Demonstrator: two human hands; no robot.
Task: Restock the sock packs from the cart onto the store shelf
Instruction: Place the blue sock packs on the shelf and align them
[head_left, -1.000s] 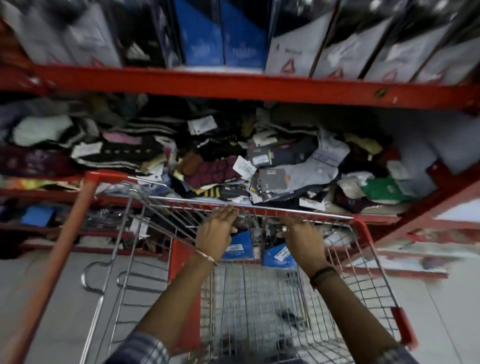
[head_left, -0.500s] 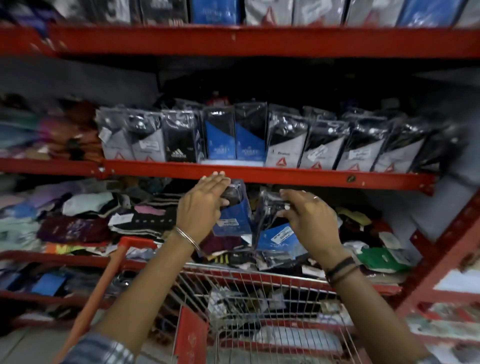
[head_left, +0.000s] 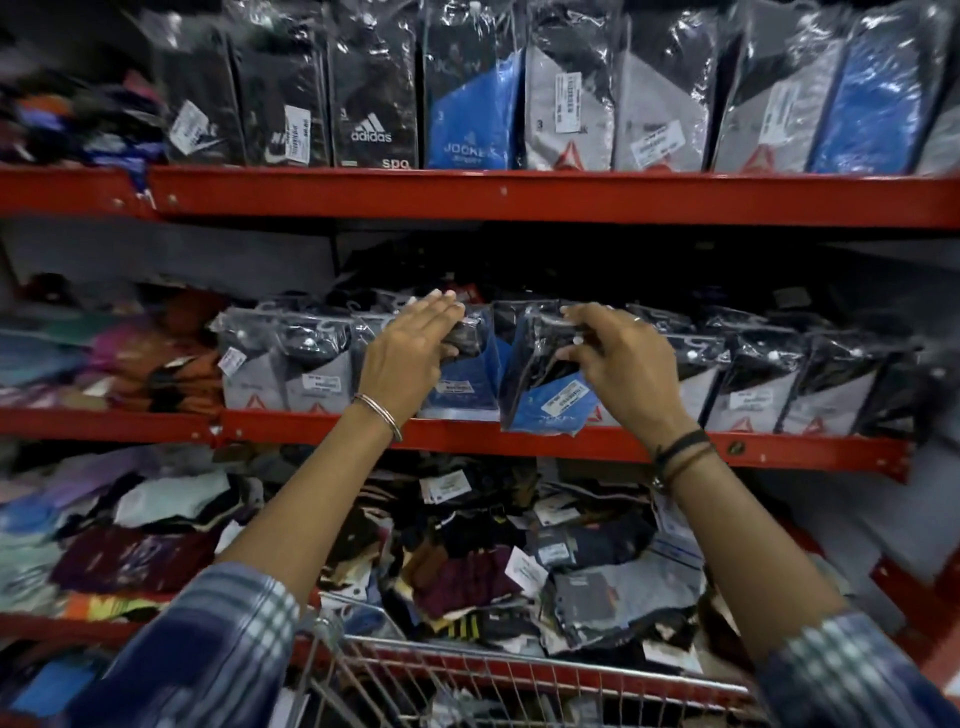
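Note:
My left hand (head_left: 410, 358) grips the top of a blue sock pack (head_left: 462, 384) that stands on the red middle shelf (head_left: 519, 439) between grey packs. My right hand (head_left: 618, 364) holds a second blue-and-black sock pack (head_left: 545, 400) by its top, tilted, its lower edge hanging just in front of the shelf lip. A row of upright sock packs (head_left: 753, 379) fills the shelf to the right, and more (head_left: 280, 364) stand to the left. The wire cart (head_left: 467, 675) sits at the bottom of the view below my arms.
An upper red shelf (head_left: 519, 197) carries upright branded packs (head_left: 467, 93). The lower shelf holds a loose heap of socks (head_left: 467, 545). Folded coloured garments (head_left: 104, 358) lie at the left of the middle shelf. A red upright (head_left: 909, 587) slants at the right.
Both hands rose from the cart to the middle shelf, each carrying a blue pack. The view tilted upward with them. The left pack now stands on the shelf.

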